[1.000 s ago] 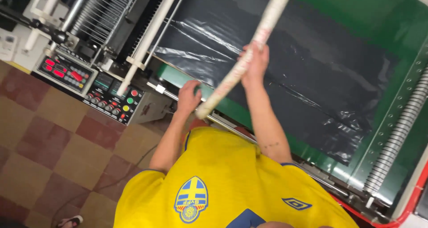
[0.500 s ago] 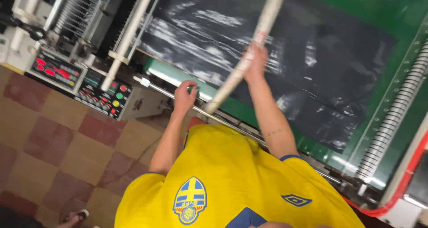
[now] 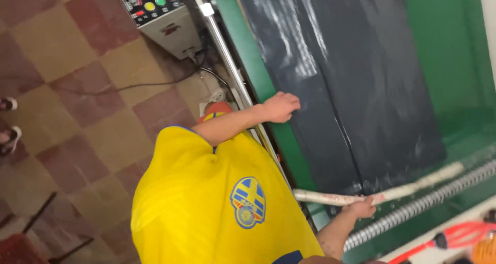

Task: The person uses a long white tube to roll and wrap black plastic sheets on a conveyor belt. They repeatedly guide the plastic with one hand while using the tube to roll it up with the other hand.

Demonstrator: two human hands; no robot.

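Observation:
A black plastic sheet [image 3: 351,88] lies spread over the green machine bed [image 3: 449,62]. My left hand [image 3: 281,106] rests on the sheet's near edge with its fingers curled over it. At the sheet's lower end lies a long white cardboard tube [image 3: 413,186], and my right hand [image 3: 361,208] is closed around it near its middle. My yellow shirt [image 3: 206,202] fills the lower centre of the view.
A grey control box [image 3: 160,11] with coloured buttons stands on the tiled floor [image 3: 77,88] beside a shiny metal rail [image 3: 232,73]. A ribbed metal roller [image 3: 423,207] runs under the tube. A red tool [image 3: 460,235] lies bottom right. Another person's feet [image 3: 8,122] show at the left edge.
The view has swung round. The tube, held upright over the sheet before, now lies flat at its end. My left hand has moved from the machine's rail onto the sheet's edge.

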